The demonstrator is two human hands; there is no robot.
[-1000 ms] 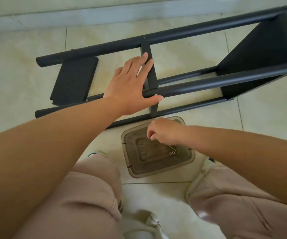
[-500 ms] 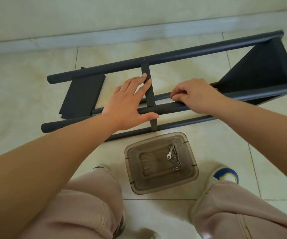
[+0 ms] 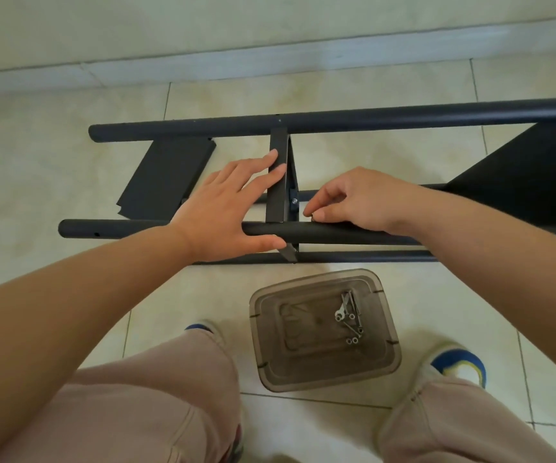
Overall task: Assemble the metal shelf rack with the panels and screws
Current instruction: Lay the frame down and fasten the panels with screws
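Note:
The black metal rack (image 3: pixel 370 117) lies on its side on the tiled floor, its round poles running left to right. A middle shelf panel (image 3: pixel 278 182) stands edge-on between the poles. My left hand (image 3: pixel 226 208) lies flat, fingers straight against that panel and thumb under the near pole (image 3: pixel 337 234). My right hand (image 3: pixel 353 198) pinches a small screw (image 3: pixel 310 215) at the near pole, just right of the panel. Another black panel (image 3: pixel 517 182) sits fixed at the right end. A loose panel (image 3: pixel 166 175) lies on the floor at the left.
A smoky clear plastic box (image 3: pixel 323 329) holding several screws, washers and a small wrench (image 3: pixel 348 315) stands on the floor in front of the rack, between my feet. My knees fill the bottom of the view. A wall skirting runs along the back.
My right hand left the box, rose to the near pole and now pinches a screw beside the middle panel. The view has shifted closer over the rack. My left hand stays on the panel.

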